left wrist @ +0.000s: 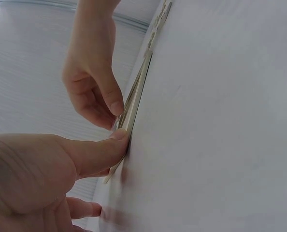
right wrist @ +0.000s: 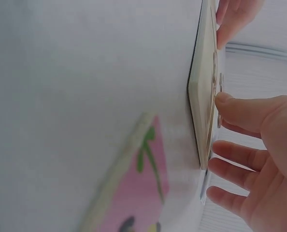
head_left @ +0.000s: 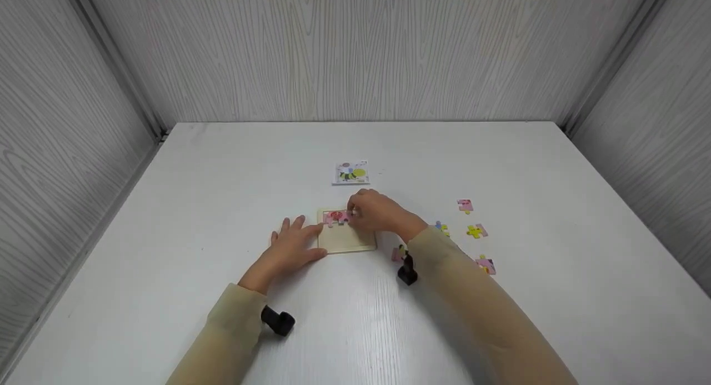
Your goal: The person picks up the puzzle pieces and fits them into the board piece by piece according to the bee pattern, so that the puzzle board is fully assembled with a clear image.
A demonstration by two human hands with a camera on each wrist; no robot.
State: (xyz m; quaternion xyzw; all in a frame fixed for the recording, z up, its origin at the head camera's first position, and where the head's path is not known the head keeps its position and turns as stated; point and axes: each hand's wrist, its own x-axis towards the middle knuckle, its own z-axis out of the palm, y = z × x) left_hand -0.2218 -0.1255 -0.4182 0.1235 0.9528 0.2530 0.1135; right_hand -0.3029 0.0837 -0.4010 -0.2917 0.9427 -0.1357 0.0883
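Right grip (head_left: 379,211) pinches a puzzle piece (right wrist: 221,84) over the tray (head_left: 347,239).

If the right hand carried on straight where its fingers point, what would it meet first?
Probably the wooden tray, which the right hand is aimed down at, the pinched puzzle piece leading. The gap is hard to judge, and the laid pieces in the tray may come first.
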